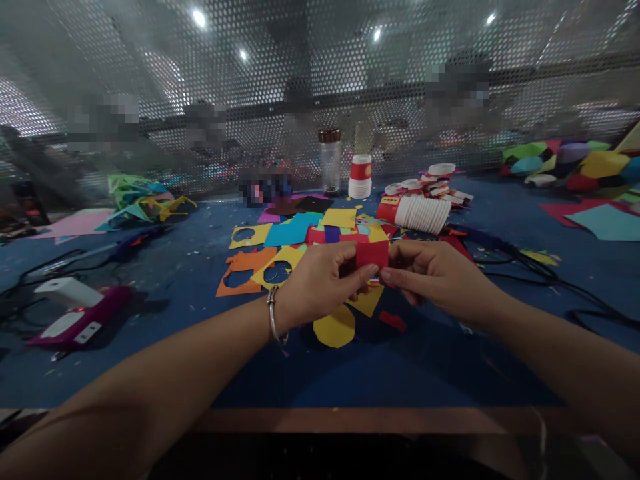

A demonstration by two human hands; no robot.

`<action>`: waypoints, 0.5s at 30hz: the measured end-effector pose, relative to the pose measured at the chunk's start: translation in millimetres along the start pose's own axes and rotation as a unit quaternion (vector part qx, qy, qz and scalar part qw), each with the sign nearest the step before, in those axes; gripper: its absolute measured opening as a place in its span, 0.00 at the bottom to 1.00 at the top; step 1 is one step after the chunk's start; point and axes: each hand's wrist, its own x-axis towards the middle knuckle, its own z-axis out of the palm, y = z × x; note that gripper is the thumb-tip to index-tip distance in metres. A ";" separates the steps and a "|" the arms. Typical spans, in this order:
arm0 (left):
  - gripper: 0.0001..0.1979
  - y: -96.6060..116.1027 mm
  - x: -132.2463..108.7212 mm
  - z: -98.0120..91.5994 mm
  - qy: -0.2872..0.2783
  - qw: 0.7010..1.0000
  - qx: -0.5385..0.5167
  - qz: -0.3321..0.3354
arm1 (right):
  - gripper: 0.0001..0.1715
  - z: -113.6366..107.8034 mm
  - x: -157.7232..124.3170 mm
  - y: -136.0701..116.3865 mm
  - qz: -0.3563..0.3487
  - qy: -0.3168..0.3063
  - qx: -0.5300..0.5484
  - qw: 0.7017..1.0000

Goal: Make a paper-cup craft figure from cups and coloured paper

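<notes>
Between my two hands, above the middle of the table, is a small red piece of paper (373, 254). My left hand (325, 275), with a silver bangle at the wrist, pinches its left side between thumb and fingers. At the right edge, the thumb and fingertips of my right hand (425, 273) close on the same piece. Beneath them lie a yellow paper disc (334, 327) and a red scrap (393, 321). Left of my hands are yellow and orange sheets with round holes (243, 275). A blue sheet (293, 230) is just behind.
A stack of paper cups (417, 212) lies on its side; another stack (361, 177) stands beside a clear bottle (331, 163). A purple power strip (83, 320) with a white plug sits at left. Black cables (530, 257) cross the right. Folded coloured paper (135, 200) rests at far left.
</notes>
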 end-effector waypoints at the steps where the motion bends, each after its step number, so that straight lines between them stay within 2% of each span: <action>1: 0.09 0.1 0.2 -0.3 -0.004 1.000 0.008 0.007 | 0.18 0.2 -0.1 -1.1 -0.002 -0.002 -0.003 1.000; 8: 0.10 1.5 -0.3 -2.0 0.006 0.998 0.029 0.049 | 0.07 0.0 -0.4 -2.2 -0.022 0.008 -0.008 1.000; 15: 0.12 -0.5 1.0 -2.3 -0.017 1.000 -0.007 0.001 | 0.06 -0.8 -0.6 -1.4 -0.033 0.021 -0.032 0.999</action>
